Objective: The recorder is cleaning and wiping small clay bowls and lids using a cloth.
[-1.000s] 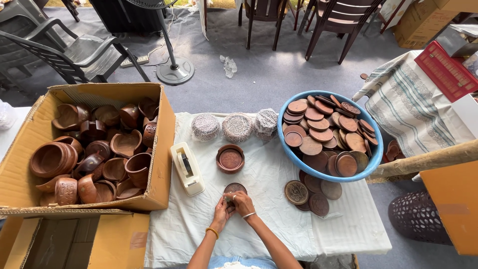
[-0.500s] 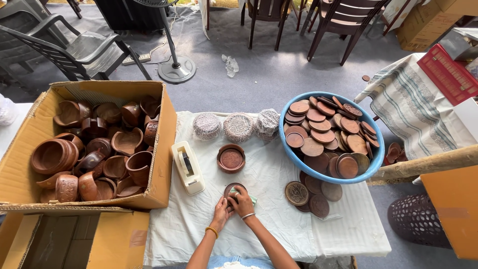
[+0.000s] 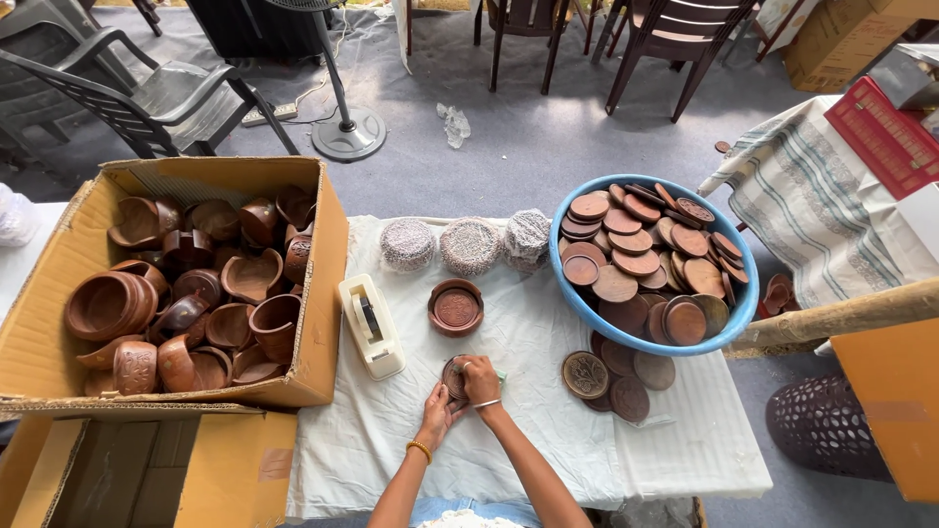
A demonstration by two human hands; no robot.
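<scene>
**Small round piece held between both hands at the near edge**

Here, a small brown round lid (image 3: 456,375) is gripped from both sides: the right hand (image 3: 480,378) is curled over its top and right edge, and the left hand (image 3: 437,416) is pressed against its near-left side. Both grips are closed on the piece; how firmly cannot be told. It is held just above the white cloth (image 3: 528,430) covering the tabletop, near the middle of the near edge.

Just beyond, a brown clay bowl (image 3: 456,307) is set on the cloth, with a white tape dispenser (image 3: 370,325) to its left. Farther left, a cardboard box (image 3: 186,284) is filled with clay pots. To the right, a blue basin (image 3: 653,266) is heaped with round lids, and a few loose discs (image 3: 606,376) are spread beside it.

A slip seems possible, since the piece is small and largely covered by fingers. If dropped, it could chip, as clay is brittle.
</scene>
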